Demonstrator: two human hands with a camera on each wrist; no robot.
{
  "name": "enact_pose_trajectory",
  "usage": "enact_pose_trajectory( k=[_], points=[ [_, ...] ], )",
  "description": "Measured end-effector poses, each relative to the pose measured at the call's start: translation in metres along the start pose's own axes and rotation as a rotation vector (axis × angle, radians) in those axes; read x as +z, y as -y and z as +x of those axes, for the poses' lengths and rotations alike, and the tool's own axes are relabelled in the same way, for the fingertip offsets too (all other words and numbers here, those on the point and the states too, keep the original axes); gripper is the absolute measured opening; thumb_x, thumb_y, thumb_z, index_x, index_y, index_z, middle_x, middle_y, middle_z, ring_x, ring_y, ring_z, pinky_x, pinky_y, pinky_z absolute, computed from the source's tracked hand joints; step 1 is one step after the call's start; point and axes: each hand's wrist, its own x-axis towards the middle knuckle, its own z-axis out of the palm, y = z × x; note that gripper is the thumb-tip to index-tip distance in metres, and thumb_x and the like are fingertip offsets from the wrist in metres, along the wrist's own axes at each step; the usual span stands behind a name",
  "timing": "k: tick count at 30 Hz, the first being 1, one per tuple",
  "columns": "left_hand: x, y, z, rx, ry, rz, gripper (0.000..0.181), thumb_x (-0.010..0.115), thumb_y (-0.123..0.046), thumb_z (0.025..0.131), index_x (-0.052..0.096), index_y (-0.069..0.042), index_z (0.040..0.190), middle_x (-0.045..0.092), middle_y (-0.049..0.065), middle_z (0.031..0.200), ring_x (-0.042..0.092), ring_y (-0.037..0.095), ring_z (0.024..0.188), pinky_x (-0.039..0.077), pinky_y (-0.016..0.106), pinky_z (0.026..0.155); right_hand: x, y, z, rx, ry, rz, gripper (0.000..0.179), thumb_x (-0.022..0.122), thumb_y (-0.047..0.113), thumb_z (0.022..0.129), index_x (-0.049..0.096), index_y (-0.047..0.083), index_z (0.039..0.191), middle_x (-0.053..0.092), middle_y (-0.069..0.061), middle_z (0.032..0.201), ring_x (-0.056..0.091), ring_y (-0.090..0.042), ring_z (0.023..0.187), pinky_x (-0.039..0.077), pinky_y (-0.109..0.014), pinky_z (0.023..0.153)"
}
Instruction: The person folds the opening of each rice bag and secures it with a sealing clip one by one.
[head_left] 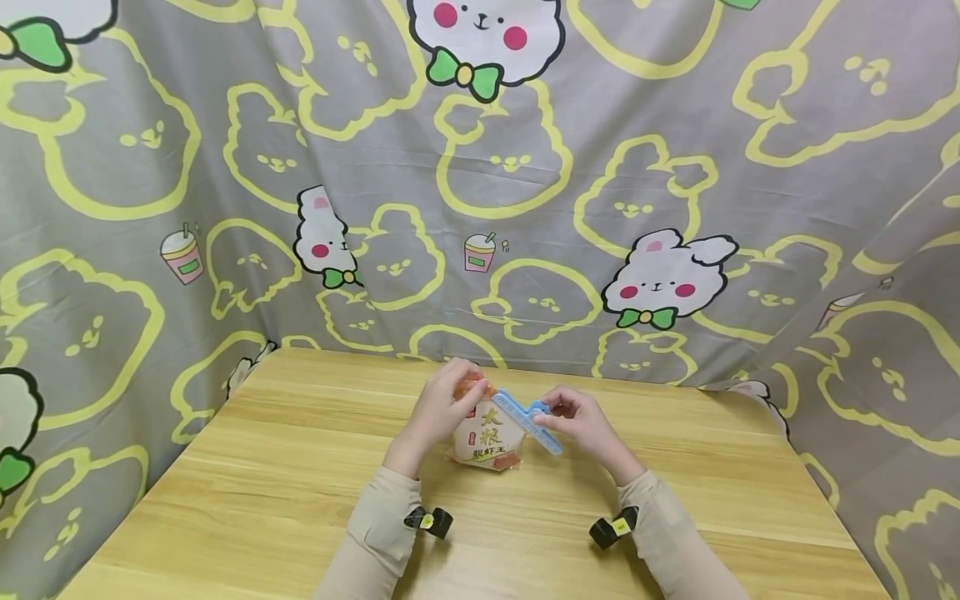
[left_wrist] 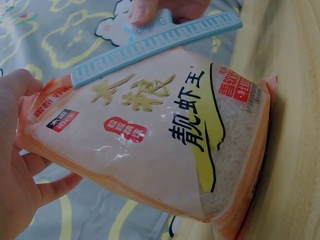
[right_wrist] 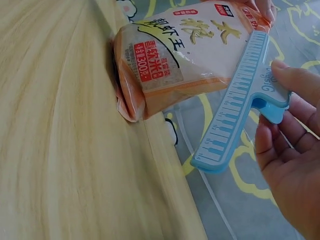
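A small bag of rice [head_left: 489, 435], orange and white with gold and black lettering, stands on the wooden table. My left hand [head_left: 447, 408] pinches its top corner; in the left wrist view the thumb and fingers [left_wrist: 60, 189] lie on either side of that end. My right hand [head_left: 583, 423] grips the handle of a long light-blue bag clip [right_wrist: 235, 107] with a piano-key pattern. The clip slants beside the bag's upper edge, one end close to the left fingers. Whether its jaws have the bag between them I cannot tell.
The wooden table [head_left: 270, 467] reaches back to a grey curtain [head_left: 525, 208] with yellow outlines and cartoon rabbits, which also hangs at both sides. Black wrist cameras [head_left: 431, 522] sit on both sleeves.
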Motion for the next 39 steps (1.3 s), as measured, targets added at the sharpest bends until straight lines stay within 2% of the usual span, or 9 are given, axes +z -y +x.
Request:
enact_pose_trajectory(
  k=[5,11,20,26,29,39],
  points=[
    [-0.002,0.0,0.0,0.015,-0.003,0.051,0.009,0.061,-0.021,0.096,0.063,-0.012,0.099,0.064,0.002,0.099,0.065,0.018,0.097,0.056,0.036,0.086,-0.002,0.002,0.0,-0.025,0.035,-0.016,0.019,0.072,0.012,0.088,0.065,0.001,0.103,0.066,-0.009,0.093,0.059,-0.007,0.081,0.052,-0.023,0.072],
    [-0.007,0.001,0.0,0.016,-0.026,0.114,0.015,0.067,-0.023,0.092,0.066,-0.012,0.104,0.067,0.002,0.104,0.065,0.019,0.102,0.054,0.04,0.089,-0.004,-0.001,0.0,-0.069,0.047,-0.102,0.017,0.073,0.013,0.087,0.065,0.005,0.1,0.064,-0.005,0.088,0.056,-0.006,0.079,0.05,-0.023,0.07],
    [-0.014,0.002,0.0,0.033,-0.01,0.134,0.015,0.068,-0.021,0.092,0.066,-0.013,0.104,0.068,0.002,0.106,0.065,0.019,0.104,0.054,0.04,0.087,-0.011,0.009,-0.003,-0.101,0.048,-0.318,0.019,0.077,0.025,0.083,0.059,0.017,0.086,0.054,0.006,0.078,0.048,-0.008,0.071,0.043,-0.022,0.064],
    [-0.015,0.0,0.0,0.045,-0.006,0.134,0.013,0.069,-0.019,0.091,0.066,-0.013,0.102,0.068,0.002,0.103,0.066,0.019,0.1,0.054,0.039,0.083,-0.013,0.011,-0.003,-0.248,0.074,-0.542,0.021,0.074,0.032,0.086,0.056,0.022,0.08,0.05,0.01,0.075,0.049,-0.013,0.07,0.039,-0.02,0.061],
    [-0.015,0.0,0.001,0.051,-0.004,0.136,0.011,0.069,-0.019,0.091,0.067,-0.014,0.101,0.068,0.002,0.101,0.065,0.018,0.097,0.054,0.037,0.08,-0.012,0.015,-0.004,-0.286,0.082,-0.613,0.022,0.071,0.035,0.088,0.055,0.023,0.08,0.048,0.01,0.075,0.051,-0.018,0.069,0.038,-0.019,0.061],
    [-0.015,0.0,0.0,0.051,0.002,0.12,0.01,0.068,-0.015,0.091,0.067,-0.014,0.101,0.068,0.0,0.099,0.066,0.015,0.09,0.056,0.034,0.078,-0.012,0.014,-0.003,-0.32,0.091,-0.628,0.023,0.07,0.031,0.089,0.053,0.023,0.077,0.044,0.013,0.073,0.051,-0.023,0.069,0.035,-0.019,0.062]
  ],
)
